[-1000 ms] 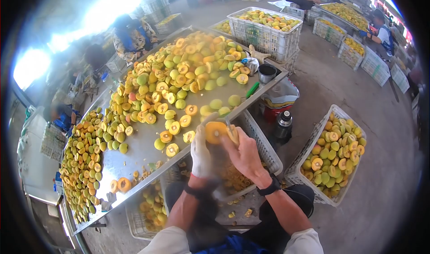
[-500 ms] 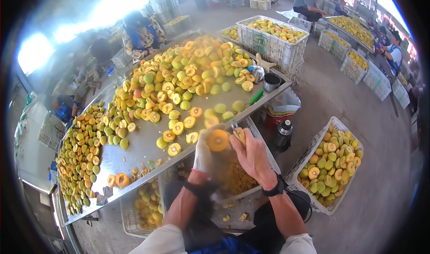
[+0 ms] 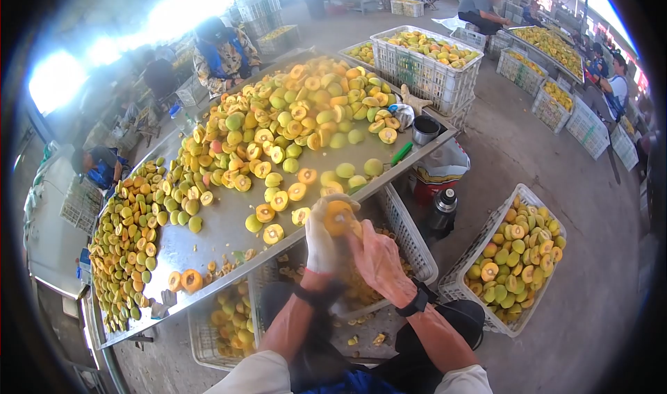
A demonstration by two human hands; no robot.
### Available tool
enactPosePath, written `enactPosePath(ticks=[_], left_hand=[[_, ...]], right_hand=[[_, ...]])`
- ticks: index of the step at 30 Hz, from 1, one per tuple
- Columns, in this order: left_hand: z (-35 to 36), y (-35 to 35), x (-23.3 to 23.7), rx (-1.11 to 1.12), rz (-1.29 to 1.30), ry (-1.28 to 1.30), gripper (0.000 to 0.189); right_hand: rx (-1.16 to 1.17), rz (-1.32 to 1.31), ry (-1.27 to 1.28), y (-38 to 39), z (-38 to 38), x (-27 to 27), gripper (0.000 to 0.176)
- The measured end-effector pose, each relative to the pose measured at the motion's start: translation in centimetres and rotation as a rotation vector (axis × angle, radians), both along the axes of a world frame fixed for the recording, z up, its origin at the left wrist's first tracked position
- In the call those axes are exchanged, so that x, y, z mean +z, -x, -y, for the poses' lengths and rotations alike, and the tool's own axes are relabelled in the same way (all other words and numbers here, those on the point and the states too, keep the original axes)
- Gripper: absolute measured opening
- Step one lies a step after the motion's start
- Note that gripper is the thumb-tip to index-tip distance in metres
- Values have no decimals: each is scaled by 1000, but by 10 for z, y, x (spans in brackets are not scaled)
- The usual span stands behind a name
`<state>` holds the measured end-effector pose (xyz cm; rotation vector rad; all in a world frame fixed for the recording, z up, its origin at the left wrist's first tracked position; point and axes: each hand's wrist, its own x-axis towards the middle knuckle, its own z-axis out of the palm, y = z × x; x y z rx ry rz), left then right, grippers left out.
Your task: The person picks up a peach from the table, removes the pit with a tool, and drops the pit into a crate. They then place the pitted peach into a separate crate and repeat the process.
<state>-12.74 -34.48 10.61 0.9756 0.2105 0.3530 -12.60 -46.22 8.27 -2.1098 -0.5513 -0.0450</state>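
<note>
A halved fruit (image 3: 338,216) with an orange cut face is held in my left hand (image 3: 321,241), which wears a pale glove. My bare right hand (image 3: 381,261) presses its closed fingers against the fruit's right side; whatever tool it grips is hidden by the fingers and blur. Both hands are just past the near edge of a metal table (image 3: 229,227) heaped with halved yellow-green fruit (image 3: 285,113). Under the hands stands a crate (image 3: 410,231) with yellow scraps in it.
A crate of fruit (image 3: 451,283) stands on the floor at right, near a thermos (image 3: 442,210). On the table's right corner are a metal cup (image 3: 425,129) and a green-handled item (image 3: 401,153). Stacked crates (image 3: 424,71) stand behind. A co-worker (image 3: 221,57) is across the table.
My right hand has turned and its fingers have come up against the fruit. The metal tool seen earlier between its fingers no longer shows. The view has shifted slightly.
</note>
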Motion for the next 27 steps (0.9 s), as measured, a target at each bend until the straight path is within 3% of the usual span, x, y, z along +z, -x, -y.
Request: enactPosePath(ticks=[3,9,14,17,19,21,25,27], left_hand=[[4,2,1,79,-8,-143,47],[1,5,3,102,21,-182,48],[-8,6,-3,135,69,-445,54],[-8,8,-4,141,122,-546,54],[-7,11,-10,151,152,-557,51],[-1,10,-14,175,169,-542,45],[0,14,-11,87,113,-563,41],[-1,10,-19,83,157,-570,40]], right_hand=[[37,-42,-47,3,-4,-5,20],[156,-95,-280,5,-8,-7,22],[193,-23,-325,4,-4,9,36],[309,-454,-315,4,7,22,41],[291,-237,-412,8,-2,3,44],[272,-216,-452,7,-3,-5,45],[243,-750,-534,9,8,18,41],[249,-695,-491,8,10,16,29]])
